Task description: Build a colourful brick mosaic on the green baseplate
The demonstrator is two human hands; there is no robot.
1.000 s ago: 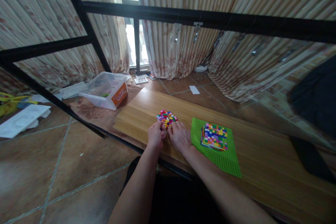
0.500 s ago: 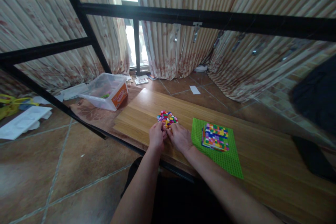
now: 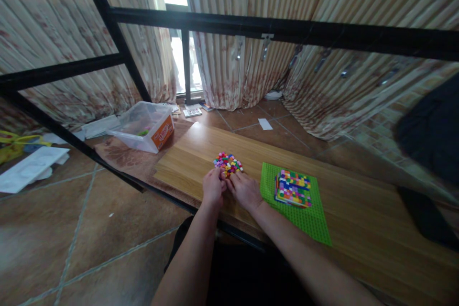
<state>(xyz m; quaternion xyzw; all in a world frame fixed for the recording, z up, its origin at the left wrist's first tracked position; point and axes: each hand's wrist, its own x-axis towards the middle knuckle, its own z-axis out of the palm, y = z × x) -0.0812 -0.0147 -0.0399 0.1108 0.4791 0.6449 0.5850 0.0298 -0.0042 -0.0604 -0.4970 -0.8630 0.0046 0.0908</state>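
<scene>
My left hand [image 3: 213,186] and my right hand [image 3: 244,190] meet at the near edge of a heap of small colourful building bricks [image 3: 228,162] on the wooden board. The fingers of both hands are curled and close together. Whatever sits between the fingertips is too small to make out. To the right of my right hand lies a green studded baseplate [image 3: 311,227]. On it stands a low, blocky build of many-coloured bricks [image 3: 294,189], with a dark blue band across its top.
A clear plastic box [image 3: 134,141] with an orange label stands at the board's left end, a few pieces inside. A dark flat object [image 3: 428,215] lies at the right. Black metal bars [image 3: 251,23] cross in front of the curtains. White trays [image 3: 34,167] rest on the floor.
My right hand's fingers have shifted slightly at the edge of the brick heap. Both hands stay close together. The view has tilted a little; the build on the baseplate looks the same.
</scene>
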